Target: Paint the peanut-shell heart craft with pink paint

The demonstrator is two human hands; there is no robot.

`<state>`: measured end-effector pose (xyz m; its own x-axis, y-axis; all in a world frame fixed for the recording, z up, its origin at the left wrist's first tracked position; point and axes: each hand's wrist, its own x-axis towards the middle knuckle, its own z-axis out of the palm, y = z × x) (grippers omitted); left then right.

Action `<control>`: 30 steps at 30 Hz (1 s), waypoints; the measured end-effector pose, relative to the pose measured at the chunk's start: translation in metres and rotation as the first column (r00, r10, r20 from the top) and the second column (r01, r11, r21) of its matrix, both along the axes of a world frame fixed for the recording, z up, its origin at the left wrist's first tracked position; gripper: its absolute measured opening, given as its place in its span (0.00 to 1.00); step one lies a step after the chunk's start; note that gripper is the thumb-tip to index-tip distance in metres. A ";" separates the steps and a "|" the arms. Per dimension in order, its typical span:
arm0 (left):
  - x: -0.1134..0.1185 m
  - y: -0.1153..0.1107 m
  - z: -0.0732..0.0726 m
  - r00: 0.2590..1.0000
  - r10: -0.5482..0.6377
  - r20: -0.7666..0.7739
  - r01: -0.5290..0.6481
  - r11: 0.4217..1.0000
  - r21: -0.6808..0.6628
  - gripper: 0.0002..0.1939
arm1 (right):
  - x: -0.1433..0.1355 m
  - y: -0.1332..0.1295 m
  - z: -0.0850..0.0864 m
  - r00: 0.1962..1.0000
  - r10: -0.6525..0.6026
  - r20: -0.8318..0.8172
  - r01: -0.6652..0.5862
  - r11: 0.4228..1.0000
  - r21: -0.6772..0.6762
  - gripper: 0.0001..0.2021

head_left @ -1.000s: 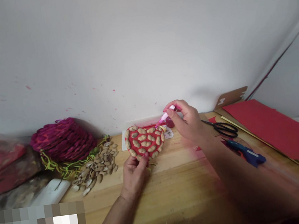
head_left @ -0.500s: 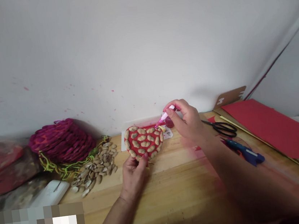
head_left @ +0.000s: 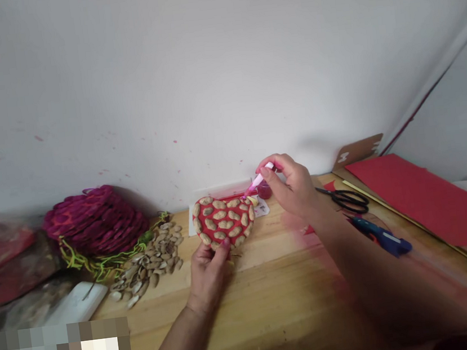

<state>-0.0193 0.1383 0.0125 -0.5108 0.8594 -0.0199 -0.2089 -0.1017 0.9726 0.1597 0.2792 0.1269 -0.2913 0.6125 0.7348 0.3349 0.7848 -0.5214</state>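
My left hand (head_left: 208, 266) pinches the lower point of a red heart-shaped piece (head_left: 216, 215) covered with peanut shells, holding it tilted above the table. Between the fingers of my right hand (head_left: 288, 182) is a white paintbrush (head_left: 262, 176) with a pink tip. That tip meets a peanut shell (head_left: 245, 199) at the heart's upper right edge; the shell shows some pink. Just behind the brush stands a small container of dark pink paint (head_left: 263, 189), partly hidden by my right hand.
Left lie loose peanut shells (head_left: 154, 259), a stack of magenta pieces (head_left: 94, 220) with green cords, and plastic bags (head_left: 10, 265). At right are black-handled scissors (head_left: 349, 200), a blue glue gun (head_left: 381, 235) and red sheets (head_left: 423, 191). A pink-spotted white wall (head_left: 206, 87) rises behind.
Both hands keep their grips and nearly the same places. The heart and the brush tip have shifted only very slightly, along with a small shift of the whole view.
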 end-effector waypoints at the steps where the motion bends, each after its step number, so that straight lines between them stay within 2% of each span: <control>1: 0.000 0.000 0.000 1.000 0.003 0.007 -0.003 1.000 0.000 0.26 | 0.000 0.000 0.000 1.000 -0.004 0.005 0.004 1.000 0.005 0.11; 7: -0.002 0.003 -0.003 0.999 0.020 0.027 -0.020 1.000 0.009 0.25 | 0.008 0.006 0.004 0.999 -0.034 -0.020 0.034 0.999 -0.030 0.11; 11: -0.004 0.004 -0.006 0.999 0.046 0.005 -0.046 0.999 -0.017 0.26 | 0.020 0.023 0.000 0.980 -0.184 -0.076 0.183 0.983 -0.028 0.11; 15: -0.006 0.005 -0.009 0.997 0.065 -0.029 -0.066 0.998 -0.020 0.25 | 0.024 0.047 -0.019 0.951 -0.309 0.000 0.307 0.945 -0.114 0.11; 19: -0.007 0.005 -0.011 0.997 0.069 -0.032 -0.069 0.998 0.001 0.24 | 0.018 0.066 -0.047 0.933 -0.341 0.117 0.359 0.903 -0.234 0.10; 22: -0.006 0.006 -0.012 0.997 0.075 -0.027 -0.075 0.997 0.002 0.25 | 0.016 0.074 -0.062 0.918 -0.345 0.195 0.392 0.861 -0.324 0.10; 26: -0.006 0.007 -0.011 0.997 0.075 -0.036 -0.075 0.997 -0.017 0.24 | 0.020 0.080 -0.068 0.883 -0.373 0.283 0.461 0.799 -0.385 0.13; 30: -0.005 0.007 -0.006 0.996 0.075 -0.043 -0.075 0.997 -0.003 0.23 | 0.022 0.079 -0.064 0.859 -0.385 0.337 0.499 0.774 -0.389 0.12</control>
